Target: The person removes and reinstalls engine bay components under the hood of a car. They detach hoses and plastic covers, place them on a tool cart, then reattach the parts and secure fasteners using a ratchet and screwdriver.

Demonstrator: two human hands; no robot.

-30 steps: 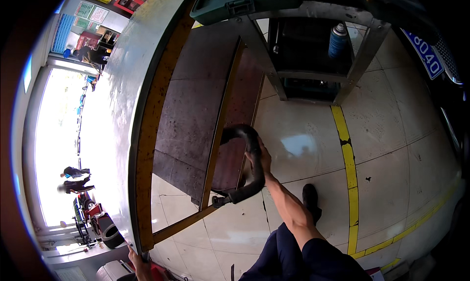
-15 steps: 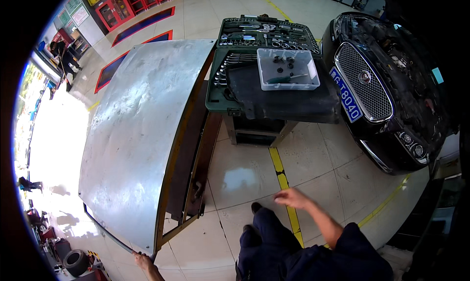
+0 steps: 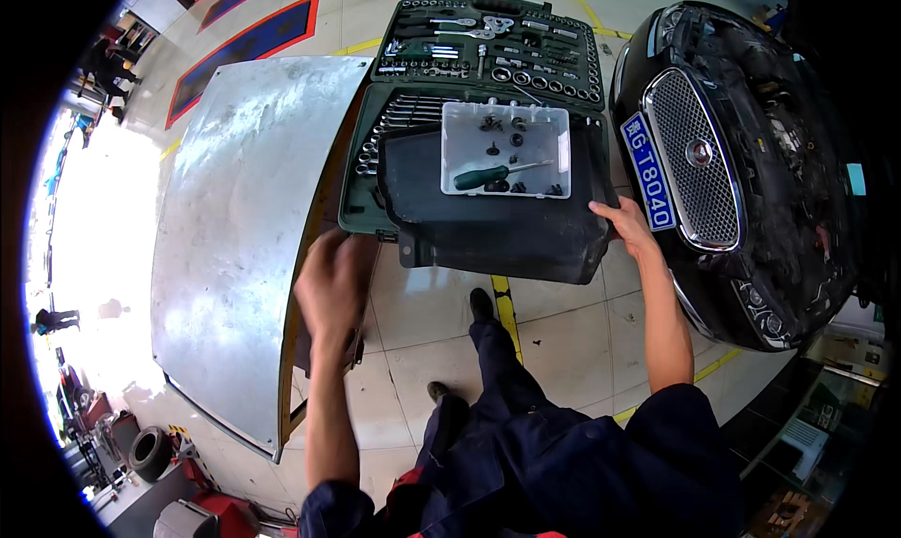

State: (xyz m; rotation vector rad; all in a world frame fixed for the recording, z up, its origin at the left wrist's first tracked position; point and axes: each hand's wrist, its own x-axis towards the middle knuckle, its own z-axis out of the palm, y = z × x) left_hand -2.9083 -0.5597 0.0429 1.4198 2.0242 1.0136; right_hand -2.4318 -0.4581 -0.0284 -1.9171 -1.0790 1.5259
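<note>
My right hand (image 3: 627,224) grips the right edge of a black plastic panel (image 3: 507,238), with the thumb side along its rim. My left hand (image 3: 330,280) is smeared by motion, near the metal-topped cart's right edge and left of the panel; its fingers cannot be made out. On the panel rests a clear plastic box (image 3: 566,149) holding a green-handled screwdriver (image 3: 483,177) and several small black clips (image 3: 516,139). Beneath the panel lies an open dark green tool case (image 3: 361,205), with wrenches (image 3: 413,116) at its left and sockets (image 3: 544,86) in its raised lid.
A cart with a bare metal top (image 3: 235,219) stands at the left. To the right is a black car (image 3: 699,153) with its engine bay exposed. Yellow lines (image 3: 507,318) cross the tiled floor. A loose tyre (image 3: 150,452) lies lower left; a person (image 3: 108,69) is far left.
I have come closer to the tool case. My left hand has left the cart's bar and moved up beside the case. My right hand has risen from over the floor to the panel's edge.
</note>
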